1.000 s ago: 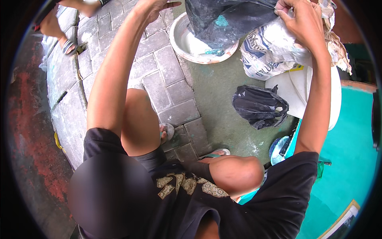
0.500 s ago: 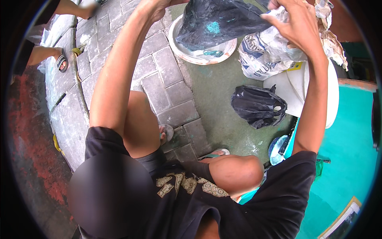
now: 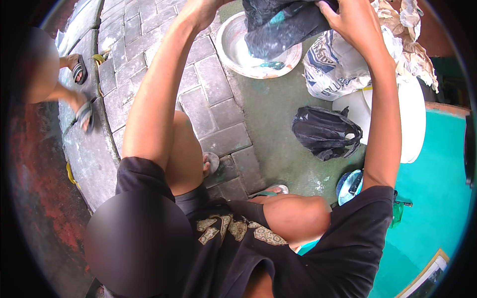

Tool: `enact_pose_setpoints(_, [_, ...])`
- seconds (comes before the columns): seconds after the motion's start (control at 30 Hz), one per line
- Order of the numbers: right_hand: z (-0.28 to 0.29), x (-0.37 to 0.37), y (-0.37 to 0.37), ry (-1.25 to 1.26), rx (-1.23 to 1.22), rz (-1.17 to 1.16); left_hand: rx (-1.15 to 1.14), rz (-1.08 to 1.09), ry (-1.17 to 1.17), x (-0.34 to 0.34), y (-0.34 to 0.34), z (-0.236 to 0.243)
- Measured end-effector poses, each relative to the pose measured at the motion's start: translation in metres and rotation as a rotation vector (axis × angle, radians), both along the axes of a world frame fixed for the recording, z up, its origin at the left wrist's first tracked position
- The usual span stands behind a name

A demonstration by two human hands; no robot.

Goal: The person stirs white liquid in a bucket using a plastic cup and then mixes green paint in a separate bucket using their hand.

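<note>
Apparently, hands (image 3: 349,20) hold plastic bag (image 3: 278,32) (black).

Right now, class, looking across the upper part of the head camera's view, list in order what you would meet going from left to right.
Another person's striped sandals → left hand → held black bag → right hand → torn brown paper.

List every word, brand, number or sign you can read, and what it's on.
White sack: large blue print, creased; wording not copied.
White container: thin yellow patch, unreadable.
Black plastic bag in the right hand: no lettering visible.
Black shirt: tan patterned shapes, unclear if letters.
</note>
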State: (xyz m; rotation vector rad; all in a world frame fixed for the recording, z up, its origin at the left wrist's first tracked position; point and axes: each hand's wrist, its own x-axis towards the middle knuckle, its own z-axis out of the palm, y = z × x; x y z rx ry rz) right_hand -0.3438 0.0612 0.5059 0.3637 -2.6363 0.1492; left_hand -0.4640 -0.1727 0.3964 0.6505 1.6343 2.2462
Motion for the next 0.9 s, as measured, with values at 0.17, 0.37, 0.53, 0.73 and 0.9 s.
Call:
enact_pose_setpoints(0.17, [-0.009,0.002,-0.002,0.096,-0.081,0.015,-0.156,-0.199,0.072,0.007,-0.015,-0.018])
enact_pose_setpoints(0.37, [-0.013,0.002,-0.003,0.014,-0.093,-0.073,-0.417,-0.471,0.041,0.025,-0.014,-0.020])
enact_pose_setpoints(0.53, [-0.023,0.001,0.010,-0.065,-0.151,-0.056,-0.553,-0.433,0.114,0.024,0.008,-0.038])
enact_pose_setpoints(0.73, [-0.014,0.001,0.002,-0.168,-0.338,-0.008,-0.789,-0.196,0.707,0.027,0.018,-0.061])
enact_pose_setpoints(0.9, [-0.021,-0.010,0.012,-0.079,-0.329,0.054,-0.613,0.039,0.387,0.009,0.022,-0.075])
